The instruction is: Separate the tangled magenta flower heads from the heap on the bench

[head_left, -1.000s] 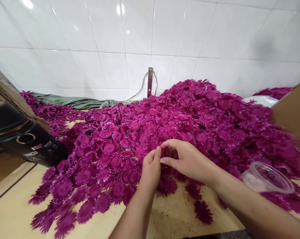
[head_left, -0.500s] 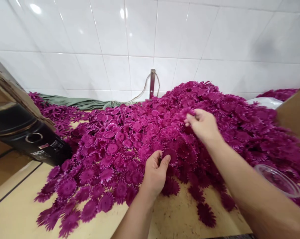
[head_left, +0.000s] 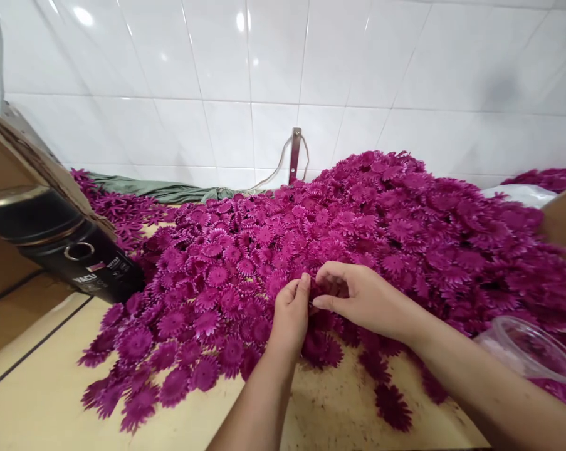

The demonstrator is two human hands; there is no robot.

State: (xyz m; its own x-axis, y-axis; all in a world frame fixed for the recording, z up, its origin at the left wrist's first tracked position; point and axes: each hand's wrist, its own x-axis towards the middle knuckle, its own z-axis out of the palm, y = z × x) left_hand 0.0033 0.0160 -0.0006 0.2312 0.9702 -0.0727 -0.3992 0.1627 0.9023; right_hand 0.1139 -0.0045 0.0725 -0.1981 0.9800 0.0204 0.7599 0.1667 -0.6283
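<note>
A large heap of magenta artificial flower heads (head_left: 292, 232) with toothed petals spreads over the table. At the front middle of the heap, my left hand (head_left: 292, 313) is closed, thumb upward, pinching a magenta flower head (head_left: 313, 289) that is mostly hidden by fingers. My right hand (head_left: 358, 294) meets it from the right, thumb and fingers curled in around the same small magenta piece. The fingertips of both hands nearly touch. Loose flower heads (head_left: 393, 407) lie on the table just below the hands.
A black vacuum bottle (head_left: 89, 257) leans at the left beside a cardboard box (head_left: 10, 150). A clear plastic tub (head_left: 536, 351) sits at the right near my forearm. Behind stand a white tiled wall (head_left: 226, 131), a green cloth (head_left: 155, 188) and a metal strip (head_left: 295, 156).
My right hand has come down and left from the heap, with the flower head it was pinching, to meet my left hand. The view has shifted slightly.
</note>
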